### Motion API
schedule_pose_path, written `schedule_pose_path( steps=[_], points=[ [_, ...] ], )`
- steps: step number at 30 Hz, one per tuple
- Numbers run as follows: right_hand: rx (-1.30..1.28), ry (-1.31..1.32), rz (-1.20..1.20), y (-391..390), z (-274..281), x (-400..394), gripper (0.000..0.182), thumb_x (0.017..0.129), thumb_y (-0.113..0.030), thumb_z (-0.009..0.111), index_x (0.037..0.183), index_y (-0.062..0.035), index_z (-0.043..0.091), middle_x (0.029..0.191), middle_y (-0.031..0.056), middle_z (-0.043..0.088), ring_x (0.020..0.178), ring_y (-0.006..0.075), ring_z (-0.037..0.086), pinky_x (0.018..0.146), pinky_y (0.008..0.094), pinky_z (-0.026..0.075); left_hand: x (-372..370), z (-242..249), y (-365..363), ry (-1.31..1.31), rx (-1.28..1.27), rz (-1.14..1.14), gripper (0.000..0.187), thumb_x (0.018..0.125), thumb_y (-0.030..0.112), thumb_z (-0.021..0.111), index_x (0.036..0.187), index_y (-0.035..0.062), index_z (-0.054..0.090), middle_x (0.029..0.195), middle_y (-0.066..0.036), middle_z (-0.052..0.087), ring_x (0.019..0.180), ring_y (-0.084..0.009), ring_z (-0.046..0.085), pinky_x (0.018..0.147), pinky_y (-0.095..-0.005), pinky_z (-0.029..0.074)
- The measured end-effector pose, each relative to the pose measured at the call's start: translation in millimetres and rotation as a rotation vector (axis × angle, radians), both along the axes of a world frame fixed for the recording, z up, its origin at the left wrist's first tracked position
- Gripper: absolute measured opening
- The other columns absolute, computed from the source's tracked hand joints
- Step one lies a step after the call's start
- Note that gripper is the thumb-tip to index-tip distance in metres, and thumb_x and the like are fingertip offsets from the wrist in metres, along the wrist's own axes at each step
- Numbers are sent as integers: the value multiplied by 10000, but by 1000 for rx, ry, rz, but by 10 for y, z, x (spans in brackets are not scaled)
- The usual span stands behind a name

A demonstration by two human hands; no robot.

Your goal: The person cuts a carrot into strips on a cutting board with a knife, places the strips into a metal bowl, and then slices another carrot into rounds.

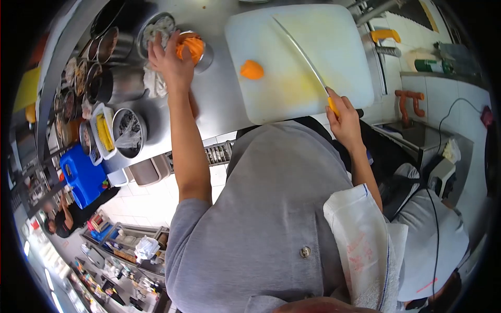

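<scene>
My right hand grips a knife by its yellow handle. Its long blade lies across a white cutting board with yellowish stains. Left of the blade, a chunk of orange vegetable, carrot-like, rests on the board. My left hand is beside a metal container holding orange strips, its fingers spread at the rim. Whether those fingers touch the strips is hard to see. Just beyond them stands a metal bowl of pale, whitish pieces.
A whitish cloth lies near my left wrist. Several metal pots crowd the left side, with a bowl of dark contents and a blue plastic container. Another person is in the background at lower left.
</scene>
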State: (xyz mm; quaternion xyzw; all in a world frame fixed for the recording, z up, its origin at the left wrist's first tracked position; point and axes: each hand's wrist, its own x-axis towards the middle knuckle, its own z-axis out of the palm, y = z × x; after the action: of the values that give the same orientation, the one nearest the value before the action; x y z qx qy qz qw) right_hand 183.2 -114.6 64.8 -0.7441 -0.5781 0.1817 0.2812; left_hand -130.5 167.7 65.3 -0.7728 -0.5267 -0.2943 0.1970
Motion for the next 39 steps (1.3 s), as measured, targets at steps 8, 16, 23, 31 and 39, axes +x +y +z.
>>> schedule_pose_path(
  steps=[8, 16, 23, 31, 39],
  points=[
    [-381, 891, -380, -570, -284, 143, 106, 987, -117, 481, 1090, -95, 489, 682, 48, 567, 546, 85, 532, 472, 256, 440, 856, -354, -908, -280, -1001, -476, 332, 812, 47, 730, 1135, 8, 663, 1076, -175, 639, 953, -352, 652, 807, -413, 533],
    [-494, 1104, -554, -1011, -320, 180, 257, 992, -226, 580, 1193, -68, 552, 633, -21, 513, 438, 37, 432, 413, 197, 374, 1857, -500, -1459, -350, -1013, -897, 214, 840, 77, 708, 1045, 18, 716, 997, -140, 648, 849, -321, 653, 756, -375, 529],
    [-541, 1107, -468, -1073, -253, 131, 359, 1007, -351, 583, 1224, -66, 552, 634, -21, 492, 463, 52, 449, 424, 227, 398, 2032, -333, -1428, -218, -1066, -798, 187, 851, 73, 740, 1026, 6, 743, 901, -98, 696, 748, -175, 680, 712, -278, 536],
    [-583, 1051, -390, -1121, -287, 166, 285, 1016, -371, 558, 1058, -90, 542, 628, 4, 486, 500, 97, 489, 438, 267, 419, 2075, -270, -1397, -133, -1091, -740, 191, 847, 106, 760, 1003, -3, 745, 889, -97, 702, 769, -178, 695, 730, -275, 537],
    [-596, 1062, -399, -1237, -267, 68, 295, 1018, -380, 552, 1061, -88, 552, 638, 8, 494, 520, 100, 512, 454, 283, 422, 2036, -243, -1493, -111, -1082, -744, 187, 849, 112, 759, 994, -6, 743, 885, -101, 702, 774, -187, 702, 734, -275, 537]
  ],
)
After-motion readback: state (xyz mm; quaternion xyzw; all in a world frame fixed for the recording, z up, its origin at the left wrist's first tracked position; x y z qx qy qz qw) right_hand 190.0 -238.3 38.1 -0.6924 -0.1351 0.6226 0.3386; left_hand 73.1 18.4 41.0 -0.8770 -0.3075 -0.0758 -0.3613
